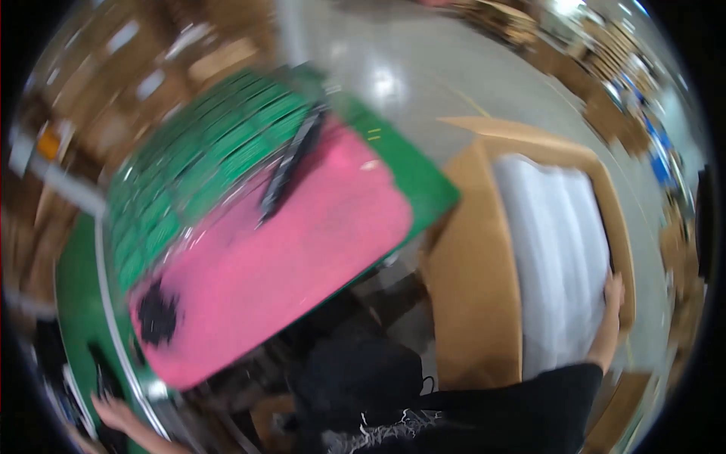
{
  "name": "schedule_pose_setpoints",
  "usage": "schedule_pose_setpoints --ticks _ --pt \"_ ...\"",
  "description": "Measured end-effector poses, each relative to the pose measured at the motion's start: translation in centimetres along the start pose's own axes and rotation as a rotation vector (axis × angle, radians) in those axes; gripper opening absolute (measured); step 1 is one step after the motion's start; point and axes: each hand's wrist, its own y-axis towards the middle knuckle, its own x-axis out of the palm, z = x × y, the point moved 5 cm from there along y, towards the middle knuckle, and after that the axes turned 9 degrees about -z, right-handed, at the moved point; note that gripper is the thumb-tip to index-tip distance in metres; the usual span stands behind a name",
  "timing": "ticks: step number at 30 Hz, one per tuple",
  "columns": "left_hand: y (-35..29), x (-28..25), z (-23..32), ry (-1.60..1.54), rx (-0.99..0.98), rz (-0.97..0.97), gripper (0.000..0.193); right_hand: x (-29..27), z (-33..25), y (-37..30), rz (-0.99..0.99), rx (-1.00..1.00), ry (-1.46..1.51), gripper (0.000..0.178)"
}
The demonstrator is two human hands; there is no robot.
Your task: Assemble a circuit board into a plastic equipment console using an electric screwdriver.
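My right hand (614, 293) is at the right side of an open brown cardboard box (476, 265), between its wall and the white wrapped filling (556, 250). Its fingers are too blurred to make out a grip. Far to the lower left, my left hand (115, 413) reaches to a black object (106, 372) over a green surface; smearing hides whether it holds that object. A pink mat (302, 250) lies on the green table in front of me, with a long black object (291, 163) slanting across its far part.
Several green packs (219, 136) in clear wrap lie along the mat's far side. A black patch (157, 314) marks the mat's left end. Brown cartons (128, 68) are stacked behind the table at left. Grey floor (363, 53) stretches beyond, with pallets (495, 21) farther off.
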Motion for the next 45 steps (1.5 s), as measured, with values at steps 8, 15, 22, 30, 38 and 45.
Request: schedule_pose_setpoints --ticks 8,15,22,30,38,45 --pt "-3.3 0.1 24.1 -1.318 0.059 -0.272 0.034 0.0 -3.7 -2.3 -0.047 -0.223 -0.142 0.077" --pt "-11.7 -1.9 41.6 -1.323 0.810 -0.763 0.014 -3.0 0.7 -2.6 0.142 -0.400 0.114 0.073" --pt "-23.2 -2.7 50.5 -1.304 1.323 -1.201 0.011 -6.9 0.8 -6.7 0.048 -0.361 0.347 0.074" --pt "-37.4 -3.0 57.3 -1.349 1.705 -1.607 0.010 -10.1 3.0 -7.1 -0.230 -0.364 0.554 0.060" --pt "-49.4 -6.8 58.7 -1.503 1.864 -1.400 0.016 -20.4 1.6 -8.8 0.282 -0.346 0.506 0.055" --pt "-47.5 -10.5 59.2 -1.582 1.839 -1.245 0.033 -33.5 -0.5 -22.6 0.316 -0.539 0.976 0.059"
